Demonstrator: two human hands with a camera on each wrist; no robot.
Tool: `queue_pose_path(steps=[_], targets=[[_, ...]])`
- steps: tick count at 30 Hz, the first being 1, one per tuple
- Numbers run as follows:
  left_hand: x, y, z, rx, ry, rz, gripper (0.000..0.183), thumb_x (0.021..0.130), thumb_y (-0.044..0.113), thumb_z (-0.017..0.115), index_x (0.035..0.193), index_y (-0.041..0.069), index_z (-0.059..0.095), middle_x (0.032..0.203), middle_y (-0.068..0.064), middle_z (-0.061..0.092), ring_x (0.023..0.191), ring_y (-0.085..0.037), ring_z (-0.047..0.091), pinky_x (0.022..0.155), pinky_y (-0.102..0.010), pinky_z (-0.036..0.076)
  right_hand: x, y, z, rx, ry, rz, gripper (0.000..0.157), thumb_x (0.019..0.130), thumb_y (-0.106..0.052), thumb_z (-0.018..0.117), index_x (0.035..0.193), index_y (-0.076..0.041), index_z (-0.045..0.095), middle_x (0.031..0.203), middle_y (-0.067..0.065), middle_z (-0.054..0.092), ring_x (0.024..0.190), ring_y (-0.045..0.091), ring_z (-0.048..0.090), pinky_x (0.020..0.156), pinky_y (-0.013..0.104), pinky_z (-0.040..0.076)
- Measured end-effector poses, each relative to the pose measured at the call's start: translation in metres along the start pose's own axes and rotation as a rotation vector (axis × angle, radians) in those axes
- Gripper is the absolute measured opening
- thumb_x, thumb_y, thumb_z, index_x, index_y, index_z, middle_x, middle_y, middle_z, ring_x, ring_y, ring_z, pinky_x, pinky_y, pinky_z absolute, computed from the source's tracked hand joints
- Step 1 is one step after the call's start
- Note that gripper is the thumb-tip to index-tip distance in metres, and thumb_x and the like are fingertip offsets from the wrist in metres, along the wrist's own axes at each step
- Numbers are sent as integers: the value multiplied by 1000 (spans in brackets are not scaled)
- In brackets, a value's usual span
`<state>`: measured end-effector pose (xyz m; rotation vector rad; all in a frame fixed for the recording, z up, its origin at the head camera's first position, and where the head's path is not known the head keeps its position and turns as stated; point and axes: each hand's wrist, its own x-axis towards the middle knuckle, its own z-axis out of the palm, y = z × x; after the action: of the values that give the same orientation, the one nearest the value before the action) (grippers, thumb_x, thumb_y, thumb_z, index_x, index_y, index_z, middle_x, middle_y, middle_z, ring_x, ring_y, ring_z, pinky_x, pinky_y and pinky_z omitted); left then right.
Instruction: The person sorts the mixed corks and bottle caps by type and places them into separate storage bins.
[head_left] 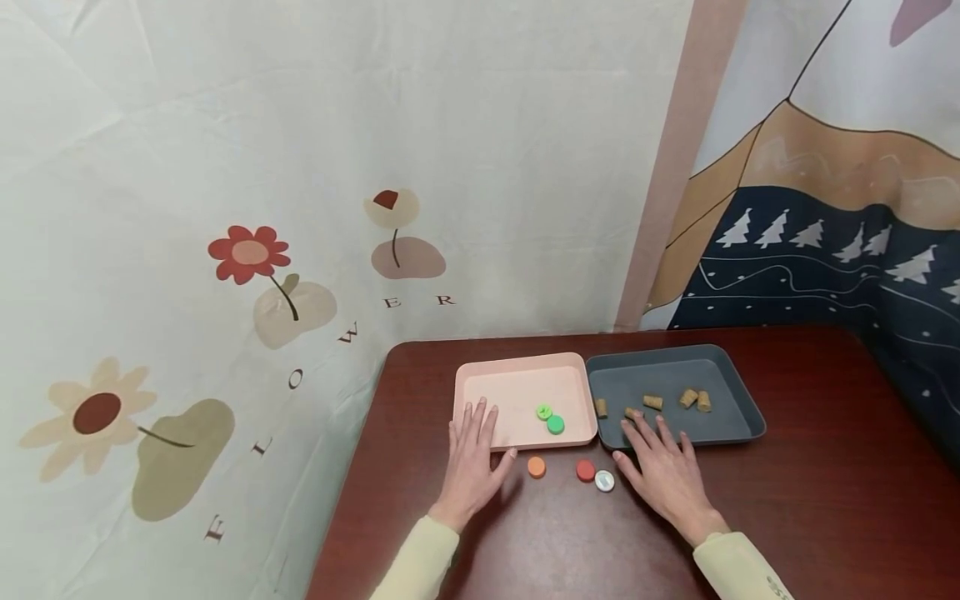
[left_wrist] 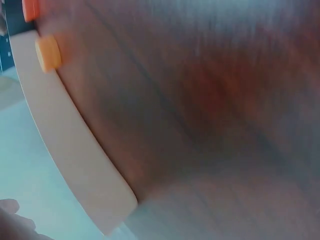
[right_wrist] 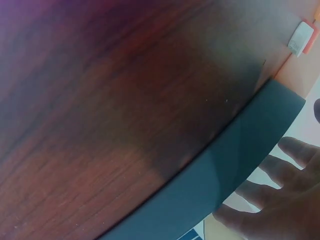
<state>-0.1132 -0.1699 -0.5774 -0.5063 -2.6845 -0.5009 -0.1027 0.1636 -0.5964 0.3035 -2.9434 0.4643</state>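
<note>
The left hand (head_left: 472, 467) reaches over the near left part of a pink tray (head_left: 517, 387), its grip opened out, fingers extended, thumb apart, with nothing held. The right hand (head_left: 667, 479) lies over the near edge of a dark grey tray (head_left: 705, 371), its grip likewise spread and without a hold on anything. Whether either hand touches its tray I cannot tell.

Only the head view shows what the trays contain: a light green cap (head_left: 543, 412) just beside a darker green cap (head_left: 555, 425) in the pink one, and five brown corks (head_left: 652, 402) in the grey one, one partly covered by a right fingertip. On the table (head_left: 555, 537), in front of the trays and between the hands, are an orange cap (head_left: 536, 467), a red cap (head_left: 586, 471) and, just beside the red, a white cap (head_left: 604, 481).

The wrist views give the trays' outer walls side-on. The left one brings out the orange cap's thick rim, with a few blurred fingers in a corner; the right one shows four fingers beyond the grey wall and the white cap overlapping the red.
</note>
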Motion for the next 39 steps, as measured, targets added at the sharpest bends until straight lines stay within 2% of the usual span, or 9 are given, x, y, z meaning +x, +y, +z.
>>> queue_pose_path(steps=[3, 10, 15, 20, 24, 34, 39], targets=[[-5, 9, 1, 20, 9, 64, 72, 94, 39, 70, 153, 5, 46, 163, -18, 38, 151, -41, 31, 111, -72, 30, -1, 1, 0, -7, -2, 2, 61, 99, -43, 66, 149, -10, 56, 158, 18, 46, 144, 49, 38, 109, 76, 27], [-11, 26, 3, 45, 45, 233, 63, 88, 32, 75, 144, 9, 57, 155, -14, 49, 144, -37, 45, 108, -65, 41, -4, 1, 0, -48, -11, -12, 63, 98, -46, 67, 149, -12, 57, 158, 17, 46, 145, 49, 37, 109, 77, 26], [-16, 33, 6, 73, 2, 334, 56, 90, 32, 75, 141, 14, 62, 151, -12, 53, 139, -34, 51, 107, -57, 46, -7, 0, 0, -60, -21, -22, 65, 97, -47, 69, 151, -13, 56, 159, 16, 46, 146, 50, 35, 108, 79, 25], [-20, 36, 9, 129, -62, 406, 50, 92, 37, 73, 138, 18, 66, 148, -10, 56, 136, -29, 54, 108, -50, 46, -9, 0, 0, -59, -35, -24, 67, 96, -48, 68, 152, -14, 54, 158, 17, 46, 146, 51, 34, 109, 79, 23], [-22, 38, 11, 171, -99, 419, 49, 91, 40, 74, 135, 18, 68, 145, -8, 59, 132, -25, 57, 105, -46, 49, -10, 0, 1, -58, -46, -22, 68, 96, -49, 67, 152, -13, 54, 159, 18, 45, 146, 51, 33, 109, 79, 22], [-18, 46, 14, 231, -257, 346, 51, 97, 45, 69, 142, 21, 63, 146, -7, 58, 131, -22, 57, 101, -43, 50, -10, -3, 4, -68, -63, -19, 68, 96, -50, 66, 152, -13, 54, 159, 17, 45, 146, 52, 33, 110, 78, 20], [-18, 48, 17, 271, -282, 316, 47, 95, 41, 71, 138, 22, 64, 143, -6, 60, 126, -22, 60, 99, -43, 52, -10, -5, 4, -75, -55, -29, 67, 96, -49, 67, 151, -14, 55, 159, 17, 45, 146, 51, 33, 110, 78, 21]])
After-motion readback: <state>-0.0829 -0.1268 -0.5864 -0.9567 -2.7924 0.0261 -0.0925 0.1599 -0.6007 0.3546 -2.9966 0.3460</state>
